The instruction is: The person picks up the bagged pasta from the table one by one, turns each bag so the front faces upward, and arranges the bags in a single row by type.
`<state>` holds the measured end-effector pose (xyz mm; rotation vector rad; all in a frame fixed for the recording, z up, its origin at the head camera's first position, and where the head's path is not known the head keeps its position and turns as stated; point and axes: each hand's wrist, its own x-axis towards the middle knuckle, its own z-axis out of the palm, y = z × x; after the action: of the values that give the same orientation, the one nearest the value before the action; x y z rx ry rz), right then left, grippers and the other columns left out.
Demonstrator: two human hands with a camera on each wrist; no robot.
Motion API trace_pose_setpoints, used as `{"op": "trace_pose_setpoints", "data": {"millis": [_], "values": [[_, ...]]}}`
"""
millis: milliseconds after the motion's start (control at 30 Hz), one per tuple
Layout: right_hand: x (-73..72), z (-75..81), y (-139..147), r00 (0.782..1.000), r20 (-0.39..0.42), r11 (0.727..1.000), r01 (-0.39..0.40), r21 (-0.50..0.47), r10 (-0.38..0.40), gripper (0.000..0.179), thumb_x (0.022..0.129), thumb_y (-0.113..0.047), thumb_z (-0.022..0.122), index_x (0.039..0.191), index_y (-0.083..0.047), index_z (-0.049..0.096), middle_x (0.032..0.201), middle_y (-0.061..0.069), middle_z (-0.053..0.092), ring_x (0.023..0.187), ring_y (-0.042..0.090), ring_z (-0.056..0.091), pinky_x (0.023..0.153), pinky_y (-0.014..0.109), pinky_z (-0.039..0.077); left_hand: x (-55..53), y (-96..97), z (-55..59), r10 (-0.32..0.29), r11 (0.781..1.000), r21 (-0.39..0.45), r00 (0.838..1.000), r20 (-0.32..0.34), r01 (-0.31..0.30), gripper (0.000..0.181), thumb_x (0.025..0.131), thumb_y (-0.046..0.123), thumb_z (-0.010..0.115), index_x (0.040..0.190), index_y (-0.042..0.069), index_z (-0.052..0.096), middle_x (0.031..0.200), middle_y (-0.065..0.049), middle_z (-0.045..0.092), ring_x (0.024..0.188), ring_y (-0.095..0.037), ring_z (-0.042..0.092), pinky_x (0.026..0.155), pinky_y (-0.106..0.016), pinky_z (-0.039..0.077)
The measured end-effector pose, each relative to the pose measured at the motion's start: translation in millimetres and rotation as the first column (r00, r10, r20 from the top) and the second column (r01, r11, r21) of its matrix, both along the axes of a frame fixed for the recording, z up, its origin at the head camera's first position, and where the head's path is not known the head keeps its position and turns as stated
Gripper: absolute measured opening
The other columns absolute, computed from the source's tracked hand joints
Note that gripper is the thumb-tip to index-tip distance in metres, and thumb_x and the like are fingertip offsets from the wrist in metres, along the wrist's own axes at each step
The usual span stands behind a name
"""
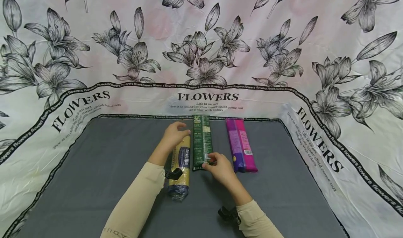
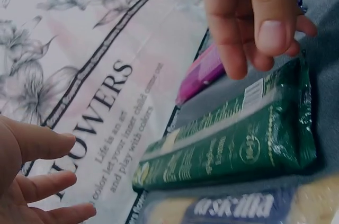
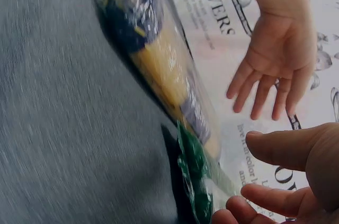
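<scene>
Three long packs lie side by side. At left is a yellow-and-navy spaghetti pack (image 1: 180, 161) in clear wrap. The green spaghetti pack (image 1: 202, 140) lies in the middle, and a purple-and-pink pack (image 1: 241, 145) is at right. My left hand (image 1: 174, 137) hovers around the far end of the yellow pack; its fingers are spread apart in the left wrist view, holding nothing. Beside the near end of the green pack is my right hand (image 1: 221, 168), thumb and fingers apart with nothing between them. In the right wrist view, the left palm (image 3: 280, 49) shows with fingers extended.
The packs lie on a grey cloth surface (image 1: 104, 175). Around it runs a white border (image 1: 141, 101) printed with FLOWERS and black line drawings of lilies. Black wrist bands (image 1: 174, 174) with cameras sit over the beige sleeves (image 1: 135, 199).
</scene>
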<state>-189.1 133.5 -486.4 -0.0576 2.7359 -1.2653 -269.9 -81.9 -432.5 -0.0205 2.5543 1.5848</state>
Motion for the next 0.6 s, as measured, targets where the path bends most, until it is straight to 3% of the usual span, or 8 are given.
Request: {"op": "trace_pose_setpoints", "data": {"millis": [100,400,600], "values": [[5.2,0.1,-7.1,1.0,-0.001,0.999,-0.03,-0.012,0.03,0.049,0.092,-0.026,0.079,0.135,-0.006,0.064,0.114,0.011,0.066,0.1,0.025,0.064,0.079,0.042,0.057,2.5,-9.2,-4.5,0.027,1.0,-0.01,0.999,0.02,-0.027,0.052,0.101,0.029,0.066,0.145,0.005,0.052,0.148,-0.022,0.051,0.119,-0.04,0.061,0.094,-0.053,0.055],[21.9,0.4,-22.4,0.994,0.029,0.994,-0.109,-0.023,0.11,0.051,0.092,-0.027,0.079,0.134,-0.003,0.064,0.112,0.01,0.067,0.097,0.024,0.065,0.078,0.042,0.057,10.9,-15.0,-34.6,0.035,0.999,-0.012,0.999,0.037,-0.034,0.056,0.1,0.029,0.065,0.146,0.001,0.049,0.148,-0.026,0.05,0.13,-0.044,0.053,0.101,-0.06,0.051],[25.5,0.7,-32.2,0.985,0.034,0.985,-0.169,-0.02,0.17,0.052,0.093,-0.028,0.077,0.135,-0.002,0.063,0.114,0.01,0.068,0.1,0.025,0.065,0.08,0.042,0.057,5.6,-18.4,-42.1,0.068,0.998,-0.018,0.997,0.037,-0.067,0.057,0.099,0.027,0.067,0.147,0.002,0.048,0.148,-0.024,0.05,0.131,-0.042,0.053,0.102,-0.059,0.051]]}}
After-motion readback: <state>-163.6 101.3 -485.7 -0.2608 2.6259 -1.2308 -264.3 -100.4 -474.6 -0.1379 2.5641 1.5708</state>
